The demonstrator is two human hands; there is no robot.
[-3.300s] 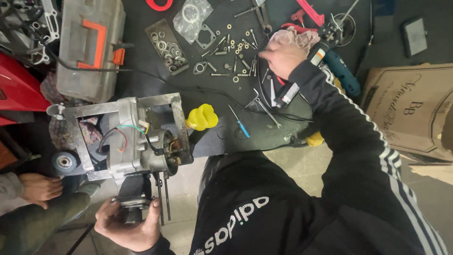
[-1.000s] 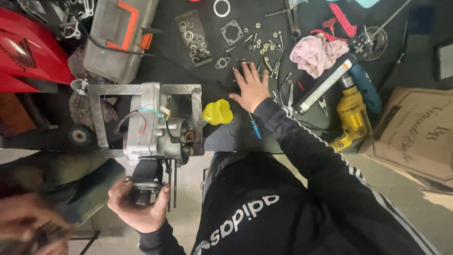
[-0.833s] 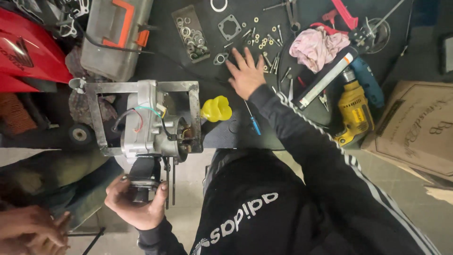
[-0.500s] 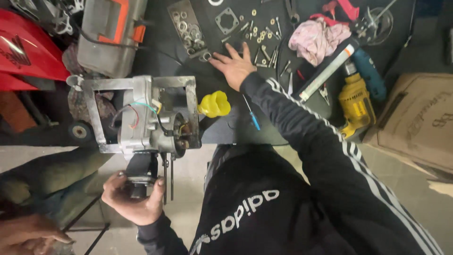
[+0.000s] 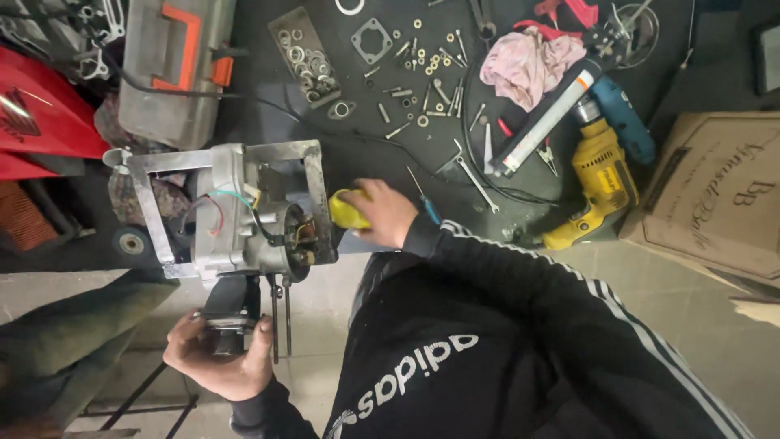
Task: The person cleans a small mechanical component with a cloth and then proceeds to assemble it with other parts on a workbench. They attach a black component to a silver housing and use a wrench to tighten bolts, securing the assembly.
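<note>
A dark mat [image 5: 341,154] fills the upper half of the frame, strewn with bolts [image 5: 431,73], a pink rag [image 5: 528,65] and a yellow drill [image 5: 597,183]; pale floor tiles [image 5: 715,325] lie below; a cardboard box [image 5: 715,195] sits at right; a grey case [image 5: 175,69] at upper left; the right hand [image 5: 382,213] closes its fingers over a yellow bottle [image 5: 345,210] at centre, beside the motor [image 5: 244,215]; the left hand [image 5: 219,354] at lower left grips the motor's black end [image 5: 231,313].
</note>
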